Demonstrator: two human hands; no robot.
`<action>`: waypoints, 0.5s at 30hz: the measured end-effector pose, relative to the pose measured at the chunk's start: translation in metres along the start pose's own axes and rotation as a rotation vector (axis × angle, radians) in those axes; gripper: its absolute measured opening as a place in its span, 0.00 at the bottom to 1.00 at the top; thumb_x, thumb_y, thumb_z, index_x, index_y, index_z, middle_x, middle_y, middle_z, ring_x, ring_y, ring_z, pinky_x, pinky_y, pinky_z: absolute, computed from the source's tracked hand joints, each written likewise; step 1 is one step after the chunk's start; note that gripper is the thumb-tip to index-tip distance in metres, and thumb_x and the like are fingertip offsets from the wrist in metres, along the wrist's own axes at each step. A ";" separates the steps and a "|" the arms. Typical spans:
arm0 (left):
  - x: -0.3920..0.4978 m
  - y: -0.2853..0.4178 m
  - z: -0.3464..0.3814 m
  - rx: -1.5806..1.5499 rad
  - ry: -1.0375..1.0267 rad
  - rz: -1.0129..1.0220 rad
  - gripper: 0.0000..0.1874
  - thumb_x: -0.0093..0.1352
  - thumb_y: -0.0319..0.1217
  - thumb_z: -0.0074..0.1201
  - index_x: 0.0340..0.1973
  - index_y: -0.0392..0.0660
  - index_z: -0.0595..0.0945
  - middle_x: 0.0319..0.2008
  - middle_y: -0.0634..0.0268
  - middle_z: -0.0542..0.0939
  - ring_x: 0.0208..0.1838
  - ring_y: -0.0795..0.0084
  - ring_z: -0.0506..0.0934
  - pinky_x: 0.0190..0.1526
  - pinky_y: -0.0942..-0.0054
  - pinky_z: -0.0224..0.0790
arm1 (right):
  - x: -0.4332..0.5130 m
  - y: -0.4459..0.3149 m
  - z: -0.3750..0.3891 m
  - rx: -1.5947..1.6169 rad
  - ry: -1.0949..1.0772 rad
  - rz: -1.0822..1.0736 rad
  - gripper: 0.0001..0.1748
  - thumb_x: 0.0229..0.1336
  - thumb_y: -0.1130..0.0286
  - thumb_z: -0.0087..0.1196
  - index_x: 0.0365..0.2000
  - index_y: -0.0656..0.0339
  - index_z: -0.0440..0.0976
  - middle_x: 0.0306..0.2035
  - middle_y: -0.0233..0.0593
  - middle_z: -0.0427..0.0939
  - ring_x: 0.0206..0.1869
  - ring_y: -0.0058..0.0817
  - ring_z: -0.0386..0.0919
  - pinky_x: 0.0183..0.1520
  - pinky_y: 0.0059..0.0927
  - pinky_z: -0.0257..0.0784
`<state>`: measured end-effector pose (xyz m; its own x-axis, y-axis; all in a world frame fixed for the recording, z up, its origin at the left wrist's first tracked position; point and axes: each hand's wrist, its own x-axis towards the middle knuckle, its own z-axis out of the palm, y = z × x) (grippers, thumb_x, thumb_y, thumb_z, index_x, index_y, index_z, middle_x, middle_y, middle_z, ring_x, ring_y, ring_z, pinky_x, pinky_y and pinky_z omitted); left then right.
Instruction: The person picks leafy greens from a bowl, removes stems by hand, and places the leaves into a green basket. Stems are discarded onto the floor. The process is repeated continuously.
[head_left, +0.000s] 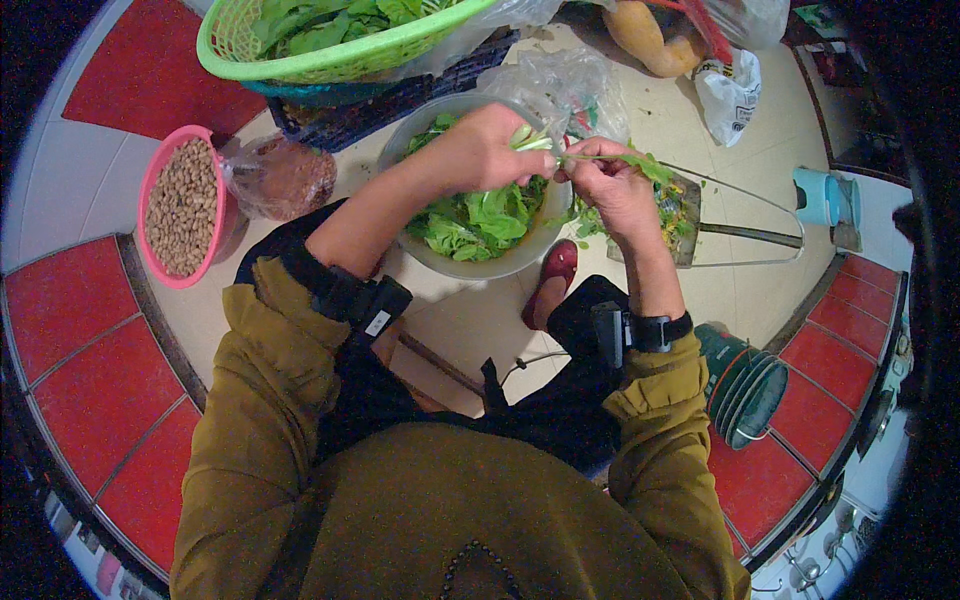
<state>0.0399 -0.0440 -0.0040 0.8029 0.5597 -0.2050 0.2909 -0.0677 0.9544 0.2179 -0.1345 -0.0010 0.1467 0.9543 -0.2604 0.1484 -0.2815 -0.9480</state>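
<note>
My left hand (499, 150) is closed around a small bunch of leafy greens, their pale stems (531, 140) poking out between thumb and fingers. Close beside it, my right hand (609, 184) pinches a thin green stem with a leaf (649, 166) at its far end. The fingertips of both hands nearly meet. Beneath them stands a round metal basin (457, 268) holding loose leafy greens (487, 221). Part of the basin is hidden by my left hand and forearm.
A green plastic basket (352, 64) of leaves stands at the upper left. Unshelled peanuts (180, 210) fill a pink basin (148, 247) at left, beside a plastic bag (281, 176). A dustpan (688, 225) with plant scraps lies right; farther off are a squash (649, 41) and green buckets (746, 390).
</note>
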 end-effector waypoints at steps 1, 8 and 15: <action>0.000 -0.001 0.001 -0.016 -0.010 -0.026 0.13 0.63 0.39 0.55 0.23 0.44 0.80 0.14 0.73 0.73 0.16 0.83 0.67 0.19 0.80 0.58 | -0.001 0.000 0.002 -0.106 0.048 -0.031 0.07 0.48 0.70 0.56 0.27 0.64 0.77 0.23 0.30 0.77 0.25 0.15 0.71 0.28 0.18 0.65; 0.003 0.001 0.003 -0.359 -0.118 -0.088 0.12 0.65 0.38 0.53 0.29 0.42 0.80 0.17 0.73 0.73 0.16 0.84 0.65 0.18 0.82 0.56 | -0.005 -0.006 0.007 0.080 0.151 -0.015 0.04 0.48 0.74 0.53 0.24 0.65 0.75 0.23 0.33 0.76 0.19 0.12 0.66 0.21 0.17 0.61; 0.003 0.021 0.008 -0.629 -0.256 -0.025 0.10 0.66 0.35 0.53 0.31 0.40 0.77 0.20 0.72 0.73 0.16 0.86 0.64 0.18 0.86 0.54 | -0.015 -0.007 -0.002 1.014 -0.225 0.079 0.08 0.52 0.70 0.51 0.33 0.63 0.70 0.24 0.40 0.76 0.12 0.12 0.56 0.20 0.18 0.58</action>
<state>0.0521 -0.0505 0.0134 0.9205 0.3361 -0.1992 0.0149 0.4794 0.8775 0.2163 -0.1468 0.0093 -0.0812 0.9628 -0.2576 -0.7606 -0.2269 -0.6083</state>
